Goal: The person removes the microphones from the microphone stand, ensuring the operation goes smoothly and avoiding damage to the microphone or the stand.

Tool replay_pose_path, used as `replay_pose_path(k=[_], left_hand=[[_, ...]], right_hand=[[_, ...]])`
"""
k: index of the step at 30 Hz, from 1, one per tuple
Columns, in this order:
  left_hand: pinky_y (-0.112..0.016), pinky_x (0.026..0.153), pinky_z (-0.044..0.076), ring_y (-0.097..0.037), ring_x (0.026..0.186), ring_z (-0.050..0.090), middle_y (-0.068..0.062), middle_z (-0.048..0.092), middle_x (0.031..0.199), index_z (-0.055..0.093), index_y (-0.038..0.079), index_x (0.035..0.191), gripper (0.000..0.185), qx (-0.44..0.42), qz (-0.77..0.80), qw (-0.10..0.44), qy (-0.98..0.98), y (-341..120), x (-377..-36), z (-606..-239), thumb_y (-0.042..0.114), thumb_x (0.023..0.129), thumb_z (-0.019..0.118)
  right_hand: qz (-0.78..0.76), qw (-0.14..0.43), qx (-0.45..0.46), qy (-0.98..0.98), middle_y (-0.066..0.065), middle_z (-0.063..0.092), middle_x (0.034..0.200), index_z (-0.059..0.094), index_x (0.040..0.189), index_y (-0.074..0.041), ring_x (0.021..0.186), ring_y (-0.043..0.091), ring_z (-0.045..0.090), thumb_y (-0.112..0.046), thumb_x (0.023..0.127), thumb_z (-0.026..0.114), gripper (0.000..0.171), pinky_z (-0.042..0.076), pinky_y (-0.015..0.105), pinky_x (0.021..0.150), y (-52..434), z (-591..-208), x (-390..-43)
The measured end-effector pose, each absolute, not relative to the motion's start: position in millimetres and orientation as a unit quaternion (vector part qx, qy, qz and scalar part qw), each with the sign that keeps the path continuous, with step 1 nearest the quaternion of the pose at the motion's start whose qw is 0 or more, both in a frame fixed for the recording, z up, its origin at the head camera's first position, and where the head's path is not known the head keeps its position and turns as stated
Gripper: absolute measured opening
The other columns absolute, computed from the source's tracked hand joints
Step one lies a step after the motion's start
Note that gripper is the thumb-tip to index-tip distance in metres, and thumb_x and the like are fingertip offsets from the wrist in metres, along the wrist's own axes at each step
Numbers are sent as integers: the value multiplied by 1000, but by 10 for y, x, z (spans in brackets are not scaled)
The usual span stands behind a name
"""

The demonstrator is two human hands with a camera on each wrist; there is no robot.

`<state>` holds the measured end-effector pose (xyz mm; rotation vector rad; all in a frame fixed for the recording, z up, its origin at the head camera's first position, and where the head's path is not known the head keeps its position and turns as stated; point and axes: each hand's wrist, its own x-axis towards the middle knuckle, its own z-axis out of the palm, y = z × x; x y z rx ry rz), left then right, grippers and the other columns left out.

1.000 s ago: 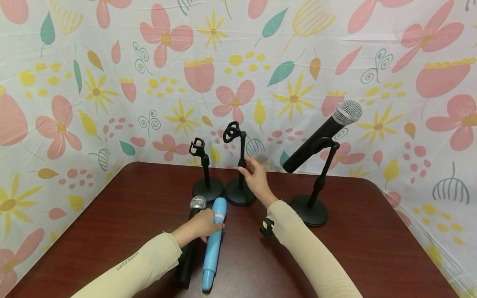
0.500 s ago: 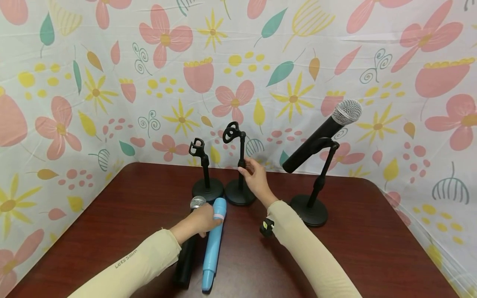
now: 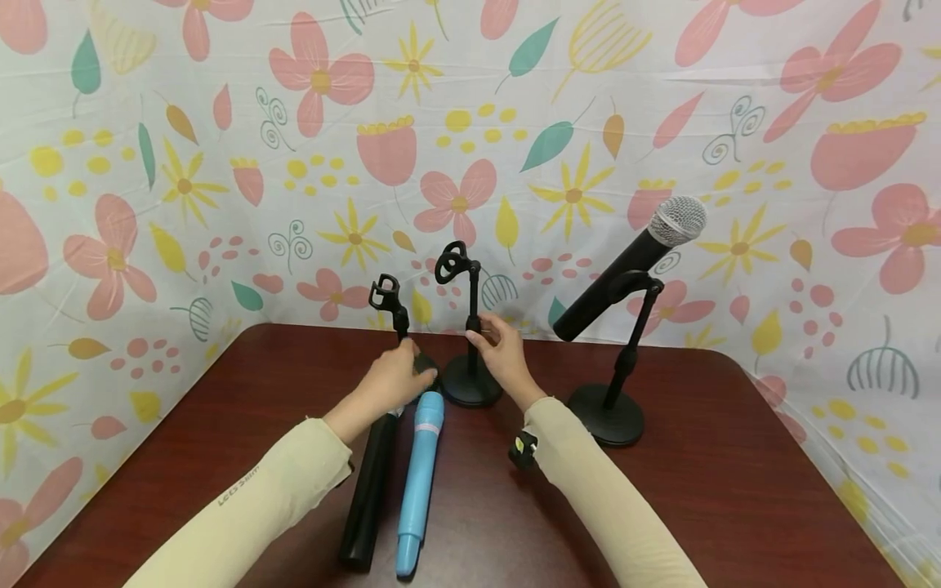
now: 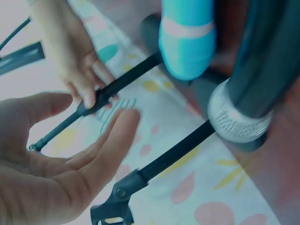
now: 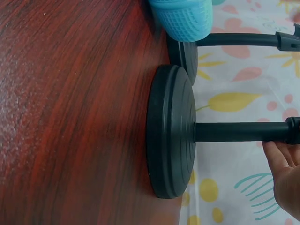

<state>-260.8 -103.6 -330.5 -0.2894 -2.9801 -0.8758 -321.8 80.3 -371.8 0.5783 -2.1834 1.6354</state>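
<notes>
My right hand (image 3: 506,357) pinches the pole of the middle black microphone stand (image 3: 470,385), just above its round base in the head view; the right wrist view shows the fingers at the pole's collar (image 5: 294,130). My left hand (image 3: 388,380) hovers by the shorter left microphone stand (image 3: 385,296), hiding part of its pole and base. In the left wrist view that hand (image 4: 61,187) has its thumb and fingers spread, with nothing between them. Below it lie a blue microphone (image 3: 420,482) and a black microphone (image 3: 370,494), whose silver head is mostly covered.
At the right, a third stand (image 3: 610,415) holds a tilted black microphone (image 3: 621,273) with a silver head. A brown wooden table (image 3: 706,490) bears everything. Flower-patterned cloth (image 3: 456,98) hangs behind the table's back edge.
My left hand has left the microphones and moved forward to the left stand. Its fingers were around the black and blue microphones before. The right hand stays on the middle stand.
</notes>
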Motion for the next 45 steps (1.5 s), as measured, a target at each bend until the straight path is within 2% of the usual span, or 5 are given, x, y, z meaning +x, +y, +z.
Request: replay_pose_path(k=[6, 21, 25, 34, 45], left_hand=[[-41, 71, 51, -25, 76, 64, -10, 68, 85, 55, -3, 121, 38, -107, -353, 141, -919, -1000, -2736, -3149, 22, 94, 63], [-44, 84, 43, -33, 97, 50, -20, 55, 110, 57, -4, 121, 34, -190, -422, 392, -795, -740, -3063, -3069, 14, 93, 65], [-44, 84, 42, -33, 101, 48, -19, 52, 118, 54, -3, 125, 37, -203, -434, 393, -785, -680, -3161, -2993, 15, 94, 63], [-45, 99, 40, -30, 124, 43, -13, 43, 138, 46, 6, 138, 50, -168, -503, 300, -793, -588, -3300, -2882, 25, 95, 62], [-43, 104, 36, -25, 132, 37, -9, 41, 142, 43, 8, 141, 57, -138, -490, 264, -819, -510, -3417, -2837, 31, 93, 64]], right_hand=[[576, 179, 198, -773, 31, 60, 113, 55, 125, 13, 109, 43, 58, 1, 90, 64, 38, 46, 51, 94, 788, -3749, -3242], [576, 179, 178, -778, 19, 64, 114, 58, 129, 0, 108, 31, 62, -14, 91, 67, 42, 47, 44, 95, 821, -4026, -3495], [576, 177, 172, -779, 18, 65, 114, 58, 129, 0, 108, 31, 62, -15, 91, 67, 42, 47, 44, 96, 826, -4035, -3494], [589, 183, 187, -764, 24, 63, 115, 58, 128, 4, 110, 37, 60, -12, 91, 66, 41, 44, 52, 96, 814, -4044, -3488], [574, 184, 178, -778, 16, 66, 113, 60, 127, -2, 107, 29, 62, -15, 90, 67, 40, 47, 44, 96, 828, -4035, -3500]])
